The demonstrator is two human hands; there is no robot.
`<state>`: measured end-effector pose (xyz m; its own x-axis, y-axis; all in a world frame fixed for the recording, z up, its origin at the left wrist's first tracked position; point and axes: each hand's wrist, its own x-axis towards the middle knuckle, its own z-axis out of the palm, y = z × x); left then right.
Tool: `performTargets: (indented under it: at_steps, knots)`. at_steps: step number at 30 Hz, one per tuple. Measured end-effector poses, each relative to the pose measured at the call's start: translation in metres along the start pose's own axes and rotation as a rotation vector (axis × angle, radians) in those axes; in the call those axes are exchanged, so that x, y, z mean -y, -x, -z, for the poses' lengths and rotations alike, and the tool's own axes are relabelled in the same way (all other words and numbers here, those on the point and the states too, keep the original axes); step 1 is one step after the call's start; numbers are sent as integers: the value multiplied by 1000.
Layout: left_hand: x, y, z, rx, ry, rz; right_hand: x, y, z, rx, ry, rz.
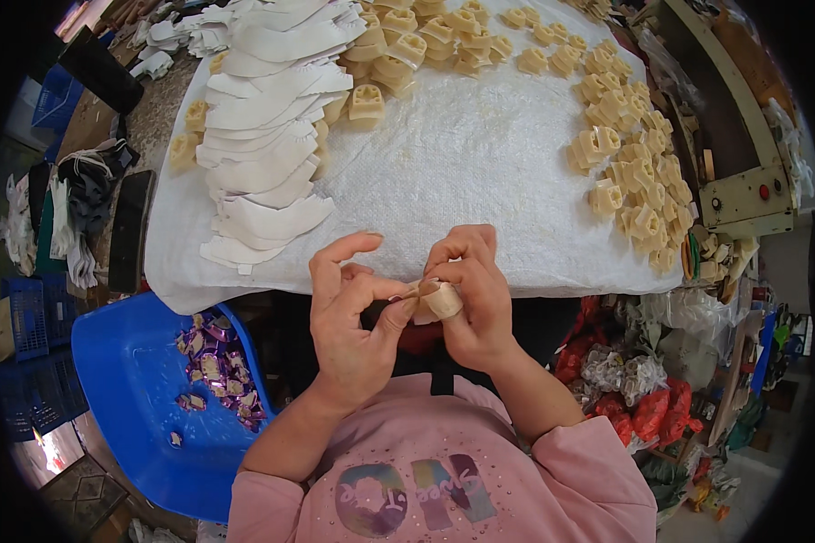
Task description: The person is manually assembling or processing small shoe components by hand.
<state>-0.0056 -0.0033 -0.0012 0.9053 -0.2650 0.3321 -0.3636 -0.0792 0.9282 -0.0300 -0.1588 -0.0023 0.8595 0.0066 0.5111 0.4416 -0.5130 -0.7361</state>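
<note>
My right hand [476, 303] is closed round a small pale beige shoe heel [442, 301], held just in front of the near edge of the white-covered table. At its left side my left hand [353, 317] pinches the piece between thumb and forefinger, the other fingers raised and bent. Part of the heel is hidden behind my fingers. Ahead and to the left lies a long overlapping row of curved white strips [272, 167]. Many similar beige heels [638, 167] are spread along the right side, with more heaped at the far edge [398, 50].
A blue tub [122, 398] with shiny purple pieces [217, 366] stands below left. A dark phone [132, 231] lies left of the white sheet [453, 172]. On the right are a metal machine [747, 195] with a red button and, lower, red plastic bags [652, 412].
</note>
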Motion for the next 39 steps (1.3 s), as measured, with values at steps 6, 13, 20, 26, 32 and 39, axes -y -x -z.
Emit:
performTargets:
  at_steps: [6, 13, 20, 26, 32, 39]
  knots:
    - [11, -4, 8, 1, -86, -304, -8, -4, 13, 218, -618, -355]
    - [9, 2, 10, 85, 115, -288, -16, -7, 18, 176, -439, -187]
    - [8, 6, 4, 394, 615, 410, -5, 0, 6, 164, -376, -58]
    - [8, 16, -2, 270, 533, 398, 1, 5, -3, 38, -102, 28]
    - [1, 17, -13, 261, 683, 338, 8, -14, 0, 335, -938, -719]
    - [-3, 22, -22, 116, 257, 143, -3, 10, -14, 334, -959, -597]
